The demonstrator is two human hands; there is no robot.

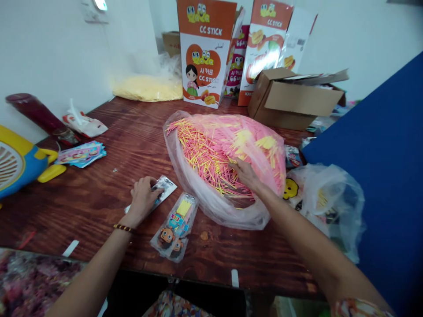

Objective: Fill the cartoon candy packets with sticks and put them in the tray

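A large clear plastic bag (pixel 211 211) lies open on the table, full of thin pink and yellow candy sticks (pixel 205 154). My right hand (pixel 246 174) reaches into its mouth, fingers pinched on some candy sticks; how many is hidden. Left of the bag, my left hand (pixel 143 198) bends its fingers over a flat, shiny printed packet (pixel 167 188) and grips it against the tabletop. Between the hands, nearer me, lie clear printed packets (pixel 175 226) with cartoon faces, overlapping, with yellow and pink sticks showing inside.
Tall printed cartons (pixel 201 53) and an open brown box (pixel 294 103) stand behind the bag. A yellow-filled bag (pixel 148 88) lies by the wall. At left are a tissue pack (pixel 86 124), colourful packets (pixel 82 153) and a blue-yellow fan-like object (pixel 20 163). A blue panel (pixel 380 154) borders the right.
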